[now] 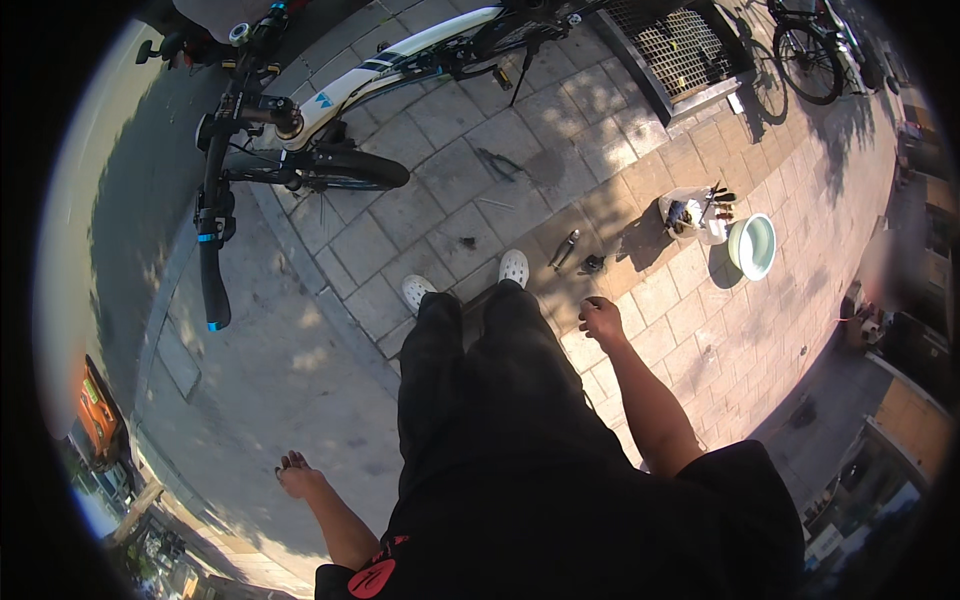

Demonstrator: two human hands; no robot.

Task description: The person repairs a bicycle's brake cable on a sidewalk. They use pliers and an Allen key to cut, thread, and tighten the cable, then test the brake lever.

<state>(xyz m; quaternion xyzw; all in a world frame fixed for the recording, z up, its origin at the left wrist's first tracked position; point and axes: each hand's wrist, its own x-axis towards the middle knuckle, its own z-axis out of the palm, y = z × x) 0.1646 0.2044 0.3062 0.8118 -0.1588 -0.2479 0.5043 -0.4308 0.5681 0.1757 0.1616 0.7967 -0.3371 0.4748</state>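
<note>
I stand on paving in white clogs (514, 268). My left hand (296, 475) hangs at my left with loosely bent fingers apart, holding nothing. My right hand (600, 320) hangs by my right leg, fingers curled; whatever they hold, if anything, is too small to make out. Beyond it on the ground lie a black-and-silver tool (565, 248) and a small dark object (592, 263). A pale container (685, 205) of tools stands beside a mint-green basin (750, 247). A white-and-black bicycle (360, 80) is in front of me, its handlebar at my front left.
A metal-framed grate (680, 50) is at the back right, with another bicycle (805, 60) past it. A curb (175, 270) borders a roadway (130, 180) on the left. An orange vehicle (98, 400) shows at the lower-left rim.
</note>
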